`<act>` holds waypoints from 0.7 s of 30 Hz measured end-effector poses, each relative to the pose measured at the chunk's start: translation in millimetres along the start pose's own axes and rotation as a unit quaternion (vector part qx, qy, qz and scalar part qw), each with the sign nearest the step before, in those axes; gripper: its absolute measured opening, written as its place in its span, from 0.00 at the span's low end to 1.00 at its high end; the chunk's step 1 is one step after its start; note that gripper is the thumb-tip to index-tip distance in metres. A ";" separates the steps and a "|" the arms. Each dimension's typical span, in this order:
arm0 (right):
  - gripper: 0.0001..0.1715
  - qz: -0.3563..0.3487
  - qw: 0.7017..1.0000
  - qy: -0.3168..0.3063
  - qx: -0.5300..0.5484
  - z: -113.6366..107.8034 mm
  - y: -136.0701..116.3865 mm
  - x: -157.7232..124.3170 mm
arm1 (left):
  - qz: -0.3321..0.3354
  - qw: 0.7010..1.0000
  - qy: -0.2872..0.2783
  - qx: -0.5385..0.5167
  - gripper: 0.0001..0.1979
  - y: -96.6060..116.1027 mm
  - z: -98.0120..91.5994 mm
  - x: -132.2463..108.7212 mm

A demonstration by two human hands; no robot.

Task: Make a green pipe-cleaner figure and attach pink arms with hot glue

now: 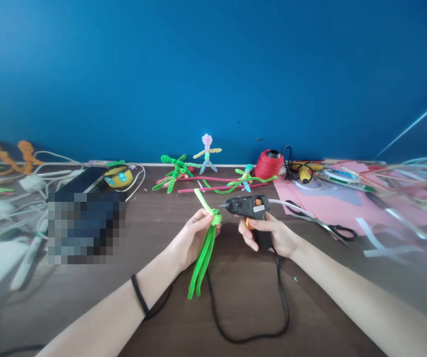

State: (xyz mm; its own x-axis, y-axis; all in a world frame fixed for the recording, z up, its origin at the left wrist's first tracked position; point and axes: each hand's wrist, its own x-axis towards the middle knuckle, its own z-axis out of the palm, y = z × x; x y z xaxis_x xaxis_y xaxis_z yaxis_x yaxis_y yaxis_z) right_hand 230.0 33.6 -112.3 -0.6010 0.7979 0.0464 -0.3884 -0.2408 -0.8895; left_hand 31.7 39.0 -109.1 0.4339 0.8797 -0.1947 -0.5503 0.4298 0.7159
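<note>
My left hand (191, 238) pinches a bundle of bright green pipe cleaners (204, 253) near its knotted top, with the strands hanging down toward me. My right hand (269, 235) grips a black hot glue gun (248, 207) by the handle, a finger on its orange trigger. The gun's nozzle points left, just short of the green knot. The gun's black cord (250, 327) loops over the table toward me. A black band sits on my left wrist.
Pipe-cleaner figures (206, 153) stand by the blue wall, with a green one (174, 171) and loose stems beside them. A red spool (268, 163), pink paper (332, 203), scissors (321, 223) and paper strips lie right. Cables and a blurred dark object (83, 223) lie left.
</note>
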 end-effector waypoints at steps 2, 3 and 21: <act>0.12 -0.010 1.000 0.010 -0.003 0.3 0.6 -0.1 | 0.000 1.000 0.007 0.004 0.02 0.6 0.6 -0.6; 0.13 -0.009 1.000 0.011 -0.011 0.7 0.5 -0.1 | 0.001 1.000 0.010 0.004 0.02 0.9 1.0 -0.9; 0.16 0.018 0.997 0.025 -0.075 7.5 -0.6 0.3 | -0.008 0.999 0.032 -0.023 0.05 1.1 -0.6 -2.1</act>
State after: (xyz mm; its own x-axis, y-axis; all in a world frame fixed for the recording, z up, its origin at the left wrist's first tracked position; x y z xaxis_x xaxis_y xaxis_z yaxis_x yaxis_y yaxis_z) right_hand 224.9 29.9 -108.4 -0.5755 0.8178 -0.0057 -0.2563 -0.1869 -0.9483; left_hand 29.7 37.8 -108.3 0.3972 0.8835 -0.2483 -0.5764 0.4507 0.6816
